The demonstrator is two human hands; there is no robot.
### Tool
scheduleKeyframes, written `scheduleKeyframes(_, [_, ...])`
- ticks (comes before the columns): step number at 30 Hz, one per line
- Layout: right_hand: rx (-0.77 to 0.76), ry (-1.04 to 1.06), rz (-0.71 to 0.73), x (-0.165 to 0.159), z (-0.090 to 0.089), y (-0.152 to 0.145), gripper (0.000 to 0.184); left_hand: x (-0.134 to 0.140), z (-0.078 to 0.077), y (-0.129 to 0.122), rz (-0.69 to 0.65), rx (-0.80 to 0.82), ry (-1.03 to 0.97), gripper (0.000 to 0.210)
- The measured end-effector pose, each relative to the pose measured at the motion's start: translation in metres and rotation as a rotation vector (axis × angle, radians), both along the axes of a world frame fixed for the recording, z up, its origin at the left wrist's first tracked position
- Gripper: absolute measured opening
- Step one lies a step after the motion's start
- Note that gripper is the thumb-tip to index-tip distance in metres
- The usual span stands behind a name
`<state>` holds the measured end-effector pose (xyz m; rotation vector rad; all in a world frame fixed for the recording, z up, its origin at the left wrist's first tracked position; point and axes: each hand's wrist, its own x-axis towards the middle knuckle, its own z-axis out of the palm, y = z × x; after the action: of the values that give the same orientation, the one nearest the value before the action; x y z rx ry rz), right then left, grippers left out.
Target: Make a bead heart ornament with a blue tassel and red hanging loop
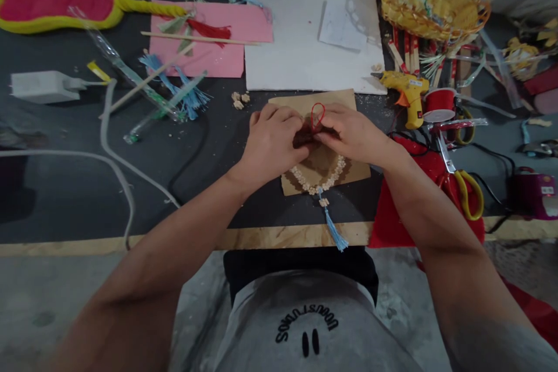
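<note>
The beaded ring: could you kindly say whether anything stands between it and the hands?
Nothing visible stands between the beaded ring and the left hand or right hand; both are at its far side, by a red cord loop, hiding that part.

The grey shirt (261, 325) at the bottom centre of the frame bears dark lettering (307, 317) in an arc, upside down in this view; its end reads "STUDIOS", while the letters ahead of that, perhaps "UOGU", are less certain. Two dark upright bars (310, 343) stand under the arc. At the right, the labels on the yellow glue gun (412, 96) and the purple box (529, 195) are too small to read.
</note>
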<state>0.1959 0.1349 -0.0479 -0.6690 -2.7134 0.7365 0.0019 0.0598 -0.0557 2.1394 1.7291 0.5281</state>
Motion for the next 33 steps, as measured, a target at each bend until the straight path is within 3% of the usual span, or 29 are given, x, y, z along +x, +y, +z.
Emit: scheduleKeyframes(33, [0.105, -0.039, 0.013, -0.0003, -0.0041, -0.0009, 0.006, 0.0000, 0.0027, 0.0029, 0.020, -0.004, -0.009, 0.010])
